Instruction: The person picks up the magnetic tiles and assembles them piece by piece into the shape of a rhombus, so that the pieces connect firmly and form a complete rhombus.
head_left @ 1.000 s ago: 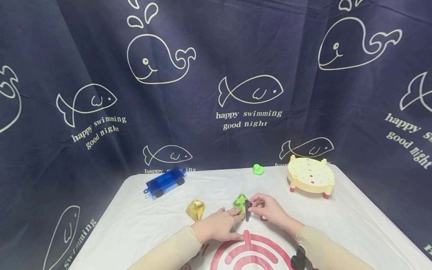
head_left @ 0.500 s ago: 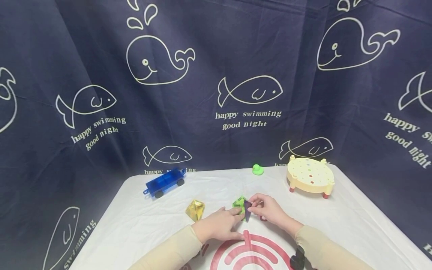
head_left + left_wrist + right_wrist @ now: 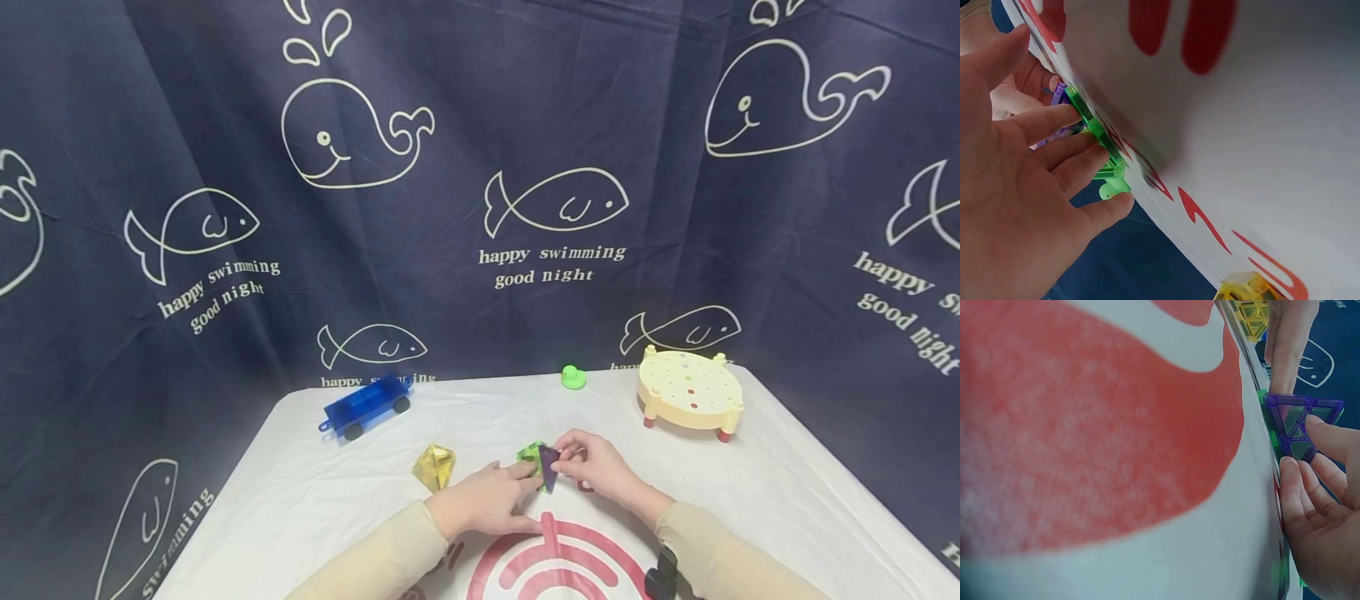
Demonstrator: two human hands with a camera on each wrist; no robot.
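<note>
My right hand [image 3: 600,468] pinches a translucent purple triangular magnetic tile [image 3: 550,468] between thumb and fingers. The triangle leans up from the right side of the green magnetic tiles [image 3: 528,452], its framed face showing in the right wrist view [image 3: 1304,400]. With fingers straight, my left hand [image 3: 486,498] lies low over the table, and its fingertips touch the green piece [image 3: 1107,141], which they partly cover. Just left of that hand sits a yellow magnetic-tile shape [image 3: 435,467] with raised, pointed faces.
A blue toy wagon [image 3: 365,406] with black wheels stands at the back left. Along the back edge are a small green duck [image 3: 573,379] and a round cream toy table [image 3: 690,390] with red-tipped legs. Something black [image 3: 662,577] lies beside the right sleeve.
The purple triangle has tipped leftward over the green tiles, so more of its face shows in the head view. My left hand stays in place, and the other toys have not moved.
</note>
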